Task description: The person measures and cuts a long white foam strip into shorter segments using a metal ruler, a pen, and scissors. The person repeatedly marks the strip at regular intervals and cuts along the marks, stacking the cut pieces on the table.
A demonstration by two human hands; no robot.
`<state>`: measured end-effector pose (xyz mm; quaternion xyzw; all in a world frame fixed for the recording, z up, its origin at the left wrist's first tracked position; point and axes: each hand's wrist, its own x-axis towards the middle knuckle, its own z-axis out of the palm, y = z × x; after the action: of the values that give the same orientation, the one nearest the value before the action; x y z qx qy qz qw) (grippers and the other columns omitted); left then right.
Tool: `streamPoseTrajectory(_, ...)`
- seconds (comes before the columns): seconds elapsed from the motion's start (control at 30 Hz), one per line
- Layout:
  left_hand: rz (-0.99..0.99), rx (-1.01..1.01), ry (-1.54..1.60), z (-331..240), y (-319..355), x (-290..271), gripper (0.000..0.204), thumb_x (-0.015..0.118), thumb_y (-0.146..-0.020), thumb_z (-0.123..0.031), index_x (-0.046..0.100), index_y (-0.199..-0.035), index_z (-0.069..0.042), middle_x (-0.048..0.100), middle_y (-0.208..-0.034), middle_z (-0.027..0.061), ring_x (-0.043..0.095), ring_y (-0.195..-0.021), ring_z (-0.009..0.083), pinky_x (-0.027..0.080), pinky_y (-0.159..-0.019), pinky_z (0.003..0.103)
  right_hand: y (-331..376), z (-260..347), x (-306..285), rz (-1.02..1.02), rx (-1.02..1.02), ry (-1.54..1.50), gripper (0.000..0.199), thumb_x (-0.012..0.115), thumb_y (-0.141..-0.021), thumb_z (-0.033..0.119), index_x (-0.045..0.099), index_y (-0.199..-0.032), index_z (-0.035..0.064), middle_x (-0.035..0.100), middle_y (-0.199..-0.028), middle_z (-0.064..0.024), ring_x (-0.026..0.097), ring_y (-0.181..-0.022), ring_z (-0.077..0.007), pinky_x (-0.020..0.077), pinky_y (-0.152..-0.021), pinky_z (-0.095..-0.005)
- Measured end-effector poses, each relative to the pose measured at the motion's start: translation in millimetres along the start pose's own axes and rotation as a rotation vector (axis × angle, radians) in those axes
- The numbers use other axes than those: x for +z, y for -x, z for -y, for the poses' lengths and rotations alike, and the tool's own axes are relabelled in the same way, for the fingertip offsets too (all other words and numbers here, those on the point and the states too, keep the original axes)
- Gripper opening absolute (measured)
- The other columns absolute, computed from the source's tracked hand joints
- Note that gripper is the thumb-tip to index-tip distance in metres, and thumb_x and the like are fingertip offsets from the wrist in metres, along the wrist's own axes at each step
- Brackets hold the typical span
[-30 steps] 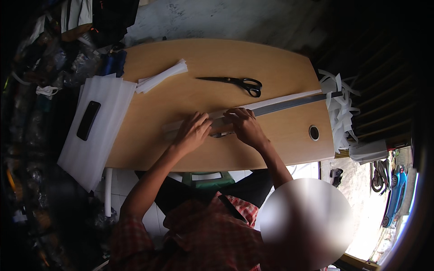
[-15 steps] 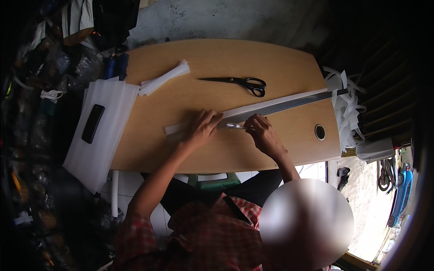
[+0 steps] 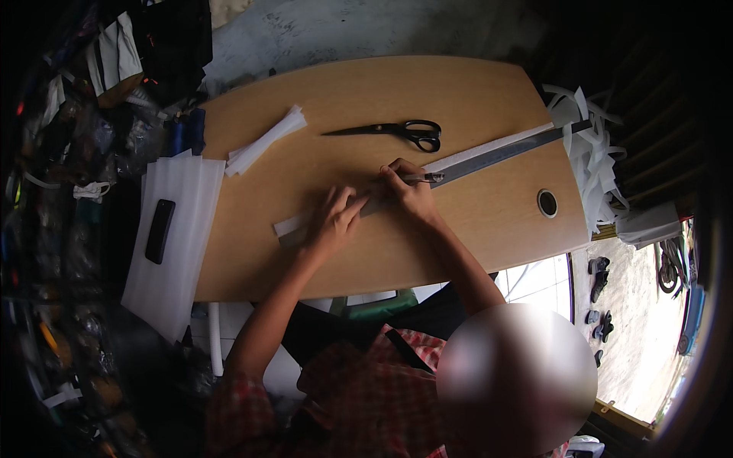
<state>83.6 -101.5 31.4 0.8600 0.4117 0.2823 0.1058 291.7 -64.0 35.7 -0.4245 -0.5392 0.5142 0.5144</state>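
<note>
A long grey ruler [image 3: 496, 162] lies slantwise over a narrow white strip [image 3: 489, 149] on the table. My left hand [image 3: 334, 221] rests on the left part of the ruler, fingers spread and pressing down. Just right of it, my right hand [image 3: 414, 200] pinches a pen [image 3: 426, 178] above the ruler's edge; the fingers hide the pen's tip. Black-handled scissors [image 3: 397, 132] lie closed beyond my hands. Farther left is a small bundle of white strips [image 3: 267, 141].
White translucent sheets [image 3: 179, 237] hang over the table's left edge, with a black phone [image 3: 159, 231] on them. Tangled white offcuts [image 3: 595, 160] hang at the right end. A round hole [image 3: 547, 203] pierces the wooden table [image 3: 473, 99]. Cluttered goods fill the left side.
My right hand has moved left and away from me along the ruler, turning the pen so its back end points right. My left hand stays on the ruler. The view has shifted slightly.
</note>
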Motion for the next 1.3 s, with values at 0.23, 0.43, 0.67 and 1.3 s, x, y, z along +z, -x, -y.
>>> streamPoseTrajectory(0.23,-0.018,-0.017,0.03,-1.1,0.4,3.3,0.039,0.063,-0.088,0.002,0.068,-0.125,-0.005,0.056,-0.108,0.0148,0.057,-0.1,0.0358,0.05,-0.085,0.047,-1.3,-13.6,-4.4,-0.009,-0.164,0.352,0.035,0.065,-0.1,0.02,0.047,-0.076,0.0017,0.048,-0.062,-0.0094,0.042,-0.061,-0.0139,0.0389,-0.058,-0.0365)
streamPoseTrajectory(0.43,-0.023,-0.008,0.0,-2.8,-0.2,1.3,0.034,0.065,-0.086,0.0,0.069,-0.119,-0.004,0.056,-0.108,0.0133,0.057,-0.098,0.0346,0.05,-0.083,0.047,1.1,-8.9,-0.3,-0.022,-0.24,0.421,0.035,0.064,-0.098,0.021,0.047,-0.077,-0.0009,0.047,-0.064,-0.02,0.045,-0.057,-0.0293,0.0402,-0.057,-0.0408)
streamPoseTrajectory(0.67,-0.032,0.001,-0.015,-0.9,1.0,1.6,0.03,0.067,-0.085,-0.001,0.069,-0.115,-0.004,0.056,-0.107,0.0123,0.057,-0.098,0.0335,0.049,-0.084,0.047,-0.6,-10.1,0.8,0.004,-0.251,0.497,0.033,0.064,-0.098,0.019,0.049,-0.077,-0.0011,0.052,-0.065,-0.0215,0.051,-0.057,-0.0349,0.043,-0.058,-0.0427)
streamPoseTrajectory(1.3,-0.043,0.022,-0.018,2.3,-0.3,2.5,0.036,0.067,-0.083,0.0,0.069,-0.119,-0.005,0.056,-0.107,0.0128,0.057,-0.097,0.0343,0.051,-0.082,0.047,1.9,-11.4,-0.8,0.019,-0.212,0.503,0.029,0.061,-0.098,0.018,0.05,-0.079,-0.0007,0.052,-0.065,-0.0192,0.047,-0.057,-0.0283,0.0422,-0.058,-0.0406)
